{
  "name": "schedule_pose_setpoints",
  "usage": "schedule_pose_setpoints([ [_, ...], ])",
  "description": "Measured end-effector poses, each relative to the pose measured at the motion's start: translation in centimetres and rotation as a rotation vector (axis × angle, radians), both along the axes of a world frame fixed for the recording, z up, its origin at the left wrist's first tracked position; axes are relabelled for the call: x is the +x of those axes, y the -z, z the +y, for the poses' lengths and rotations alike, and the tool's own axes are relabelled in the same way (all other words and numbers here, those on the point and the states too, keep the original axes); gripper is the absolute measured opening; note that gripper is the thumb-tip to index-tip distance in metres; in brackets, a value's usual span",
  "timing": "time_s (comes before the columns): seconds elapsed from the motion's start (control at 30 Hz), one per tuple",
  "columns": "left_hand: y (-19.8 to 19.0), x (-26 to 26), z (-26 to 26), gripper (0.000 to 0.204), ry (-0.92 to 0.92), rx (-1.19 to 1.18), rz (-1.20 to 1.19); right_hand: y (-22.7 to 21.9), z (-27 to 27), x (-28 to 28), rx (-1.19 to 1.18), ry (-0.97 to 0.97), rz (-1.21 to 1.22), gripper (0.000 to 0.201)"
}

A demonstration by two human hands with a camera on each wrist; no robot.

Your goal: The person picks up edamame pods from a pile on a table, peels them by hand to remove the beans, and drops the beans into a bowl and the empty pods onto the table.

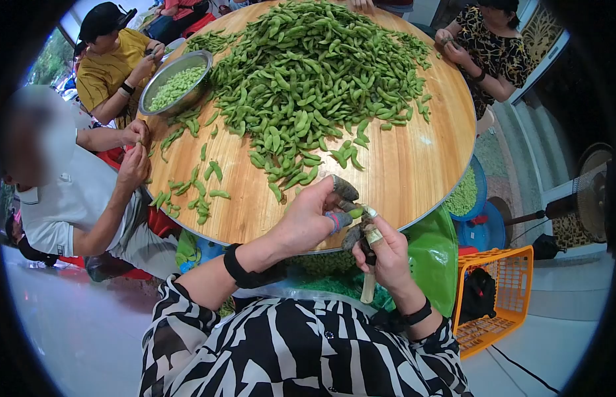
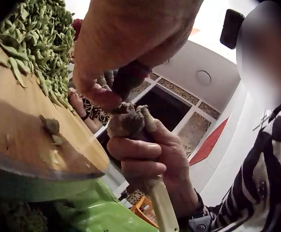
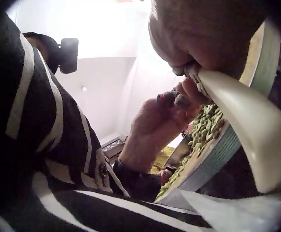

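Green pod point(image 1: 355, 212): pinched at the lower centre of the head view, just off the table rim, between the 2 hands.
Left hand point(image 1: 307, 221): curled, its taped fingertips point(image 1: 339, 220) grasping the pod; in the left wrist view the thumb and a finger press down onto the right hand's wrapped tips.
Right hand point(image 1: 386, 255): clenched round a pale handle point(image 1: 368, 288) that points down toward the lap, taped fingers point(image 1: 373, 235) meeting the pod from below. The blade end is hidden by the fingers; I cannot tell its shape.
Step in hand: judging by the grip, 1 pod is being opened or trimmed against the tool, about mid-step.
Next move: likely calls for a short pull with the tool close to the left fingertips, so a slip toward the tape is the risk.
Table point(image 1: 414, 165): round, wooden; its rim curves just above the hands, which work over the lap beyond it.
Pile point(image 1: 314, 73): a heap of pods fills the upper centre; loose pods lie scattered at mid-left.
Bowl point(image 1: 176, 83): metal, upper left, holding shelled beans.
Open room: bare wood lies between pile and rim, right of the hands.
Below the rim: a green bag point(image 1: 434, 255), then an orange basket point(image 1: 496, 298) at lower right.
Others: 2 people sit at left, 1 at upper right.
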State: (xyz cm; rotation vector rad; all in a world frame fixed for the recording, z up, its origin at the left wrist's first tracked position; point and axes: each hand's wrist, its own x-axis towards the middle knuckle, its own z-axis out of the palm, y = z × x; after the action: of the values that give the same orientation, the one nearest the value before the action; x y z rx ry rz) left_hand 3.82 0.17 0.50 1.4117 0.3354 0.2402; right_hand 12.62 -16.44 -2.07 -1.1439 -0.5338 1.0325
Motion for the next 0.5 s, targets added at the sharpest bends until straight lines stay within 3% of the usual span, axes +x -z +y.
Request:
schedule_pose_setpoints([
  [0.27,0.8,-0.6,-0.2,0.028,-0.03,-0.008,-0.032,-0.7,0.2,-0.5,0.047,-0.037,-0.018,0.045],
  [0.47,0.8,-1.2,-0.2,0.028,-0.079,0.1,-0.144,-1.4,0.5,-0.6,0.046,-0.019,-0.024,0.041],
  [0.5,0.7,-1.5,0.0,0.03,-0.056,0.255,-0.104,-1.6,0.6,-0.5,0.024,-0.023,-0.022,0.04],
])
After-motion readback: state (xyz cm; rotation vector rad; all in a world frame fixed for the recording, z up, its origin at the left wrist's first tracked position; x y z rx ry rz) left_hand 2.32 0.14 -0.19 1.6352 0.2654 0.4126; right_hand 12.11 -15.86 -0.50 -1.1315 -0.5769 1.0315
